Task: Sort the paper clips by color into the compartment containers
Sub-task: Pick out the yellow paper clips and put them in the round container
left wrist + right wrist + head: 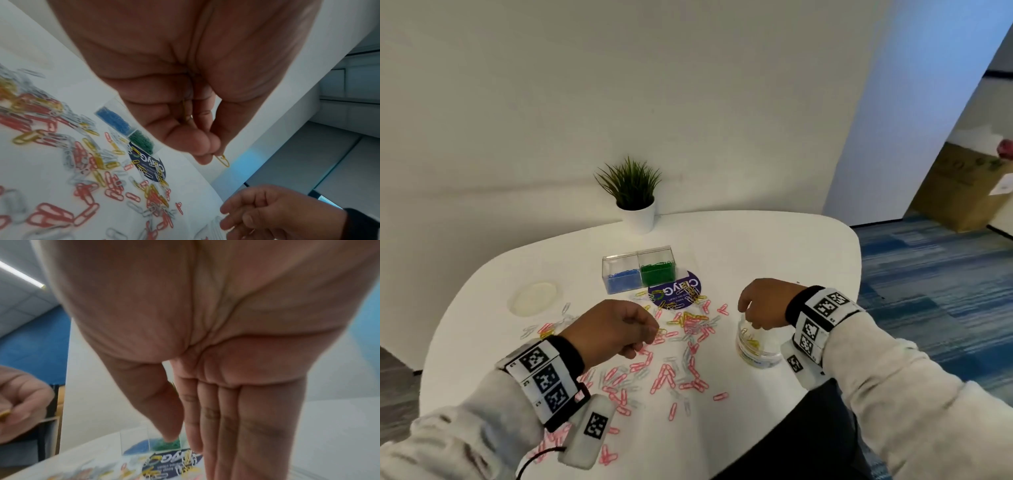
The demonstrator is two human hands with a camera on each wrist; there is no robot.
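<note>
My left hand (pixel 655 330) hovers over the scattered clips and pinches a yellow paper clip (pixel 223 160) between thumb and forefinger; more yellow wire shows inside its curled palm. My right hand (pixel 748 313) hangs over a round clear jar (pixel 756 353) with yellow clips in it, fingers straight and thumb apart in the right wrist view (pixel 182 437). Pink, white and yellow clips (pixel 664 373) lie loose on the white table (pixel 774 246). Behind them stands a clear box with blue clips (pixel 621 279) in one compartment and green clips (pixel 658 271) in the other.
A purple round sticker (pixel 671 293) lies in front of the box with yellow clips on it. A clear round lid (pixel 536 298) rests at the left. A potted plant (pixel 635 202) stands at the far edge. The table's right edge drops to blue carpet.
</note>
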